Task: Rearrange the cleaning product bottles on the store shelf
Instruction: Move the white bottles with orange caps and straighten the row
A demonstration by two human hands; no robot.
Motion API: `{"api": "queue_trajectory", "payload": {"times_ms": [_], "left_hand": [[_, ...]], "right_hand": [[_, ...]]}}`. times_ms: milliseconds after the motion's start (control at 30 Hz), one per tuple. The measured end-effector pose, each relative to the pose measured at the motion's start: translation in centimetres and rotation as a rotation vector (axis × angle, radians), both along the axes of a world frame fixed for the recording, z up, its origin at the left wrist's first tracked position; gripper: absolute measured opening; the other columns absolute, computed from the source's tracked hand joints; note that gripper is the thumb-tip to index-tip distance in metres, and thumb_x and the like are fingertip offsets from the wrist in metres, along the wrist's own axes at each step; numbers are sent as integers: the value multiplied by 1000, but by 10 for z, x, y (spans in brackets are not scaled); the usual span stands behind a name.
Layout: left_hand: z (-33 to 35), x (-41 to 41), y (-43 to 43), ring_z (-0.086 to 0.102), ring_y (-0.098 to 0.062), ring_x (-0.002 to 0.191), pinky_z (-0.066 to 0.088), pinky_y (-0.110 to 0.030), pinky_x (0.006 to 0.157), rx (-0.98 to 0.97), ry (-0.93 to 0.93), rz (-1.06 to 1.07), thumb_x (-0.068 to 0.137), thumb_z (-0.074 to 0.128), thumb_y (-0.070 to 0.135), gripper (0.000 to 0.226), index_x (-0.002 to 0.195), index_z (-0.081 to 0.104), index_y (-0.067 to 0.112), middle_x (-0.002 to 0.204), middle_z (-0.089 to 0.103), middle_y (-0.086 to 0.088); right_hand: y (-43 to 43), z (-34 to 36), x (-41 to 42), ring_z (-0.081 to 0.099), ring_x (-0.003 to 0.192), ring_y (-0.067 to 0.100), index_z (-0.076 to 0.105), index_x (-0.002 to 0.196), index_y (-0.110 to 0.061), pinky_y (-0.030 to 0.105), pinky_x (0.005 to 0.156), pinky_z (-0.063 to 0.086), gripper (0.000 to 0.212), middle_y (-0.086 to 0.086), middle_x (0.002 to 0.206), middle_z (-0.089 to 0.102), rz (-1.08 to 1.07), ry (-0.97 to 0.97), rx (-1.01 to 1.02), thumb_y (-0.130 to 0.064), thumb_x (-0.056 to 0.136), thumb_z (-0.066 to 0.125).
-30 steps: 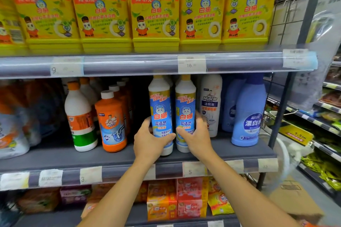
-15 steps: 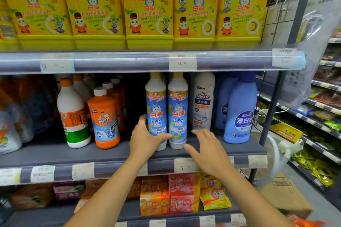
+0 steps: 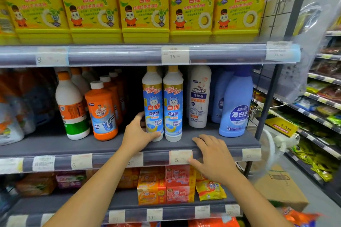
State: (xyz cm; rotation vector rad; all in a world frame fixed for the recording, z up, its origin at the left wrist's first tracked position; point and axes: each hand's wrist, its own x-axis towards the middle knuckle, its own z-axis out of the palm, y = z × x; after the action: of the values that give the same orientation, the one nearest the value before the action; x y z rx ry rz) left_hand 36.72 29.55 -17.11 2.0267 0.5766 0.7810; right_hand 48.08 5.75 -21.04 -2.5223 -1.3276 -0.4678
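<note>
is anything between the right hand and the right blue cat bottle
Nothing visible does. The right hand lies open at the front of the shelf, only bare surface up to the right blue cat bottle.

Right hand (image 3: 214, 158) has released the right-hand white plastic bottle with blue label (image 3: 173, 105) and withdrawn. The bottle now stands just beyond its straightened fingertips, which lie over the grey shelf edge (image 3: 234, 143).

Left blue-label bottle (image 3: 152, 105): white body, gold cap, upright at the front of the middle shelf (image 3: 46, 145); left hand (image 3: 136, 134) grips its base.
Right blue-label bottle (image 3: 173, 105): identical, upright, touching the first.
White Mr Muscle bottle (image 3: 199, 96): upright, just right, further back.
Blue bleach bottle (image 3: 236, 105): upright, far right.
Orange Mr Muscle bottle (image 3: 101, 110): upright, left, well apart; the row behind seems the same kind.
</note>
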Motion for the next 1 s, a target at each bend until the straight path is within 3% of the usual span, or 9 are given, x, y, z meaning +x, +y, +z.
{"api": "queue_trajectory", "payload": {"times_ms": [67,167,267,367,433,600,767,900,1000], "left_hand": [[-4,-1,-1,63,1,85,49,-16,69,38,21,25,66,88,26,82,136,45,25,99,63,12],[-8,-3,-2,63,2,80,47,-16,65,70,44,75,63,88,33,83,134,45,25,92,63,16],[-10,-5,-4,61,6,79,45,-14,62,92,51,84,64,88,34,79,131,47,24,92,61,19],[-11,-5,-5,61,4,80,47,-18,66,116,74,84,64,87,37,74,126,49,26,96,62,16],[-13,-4,-5,63,-2,82,50,-22,71,139,87,89,63,86,40,70,123,50,28,100,64,13],[-14,-1,-4,67,-10,87,56,-32,77,185,106,124,62,85,45,69,120,51,28,105,69,9],[-13,-1,-5,66,-11,89,56,-31,78,202,109,128,60,85,47,66,115,51,31,107,70,9],[-12,-2,-5,66,-11,89,56,-31,77,212,125,132,61,85,47,66,116,52,30,108,70,8],[-12,-4,-7,66,-10,88,56,-31,77,230,118,134,62,85,46,66,118,53,28,109,70,7]], "right_hand": [[2,5,-1,35,131,17,37,143,-25,36,108,26,71,-2,144,40,11,118,72,-68,86,36],[17,25,9,39,129,19,33,143,-19,35,104,35,69,2,142,41,-61,367,427,-50,87,59],[45,52,29,50,117,24,40,136,-13,34,94,46,72,9,127,50,-171,464,729,-30,75,76],[73,63,45,58,106,34,42,129,-2,42,85,53,77,19,117,57,-229,525,878,-22,67,82],[89,58,52,58,105,37,39,127,3,46,82,53,81,23,118,55,-264,533,906,-22,66,84],[112,43,71,53,112,40,23,136,-3,48,86,51,97,20,124,49,-408,574,802,-35,67,83],[116,47,79,57,105,34,27,122,-7,31,73,45,82,17,116,53,-442,636,815,-24,65,84],[107,48,64,61,92,32,33,111,-8,31,68,49,73,16,106,59,-337,645,950,-17,60,84],[90,56,46,58,80,27,37,108,-11,32,64,47,71,9,96,59,-332,637,959,-27,57,84]]}}
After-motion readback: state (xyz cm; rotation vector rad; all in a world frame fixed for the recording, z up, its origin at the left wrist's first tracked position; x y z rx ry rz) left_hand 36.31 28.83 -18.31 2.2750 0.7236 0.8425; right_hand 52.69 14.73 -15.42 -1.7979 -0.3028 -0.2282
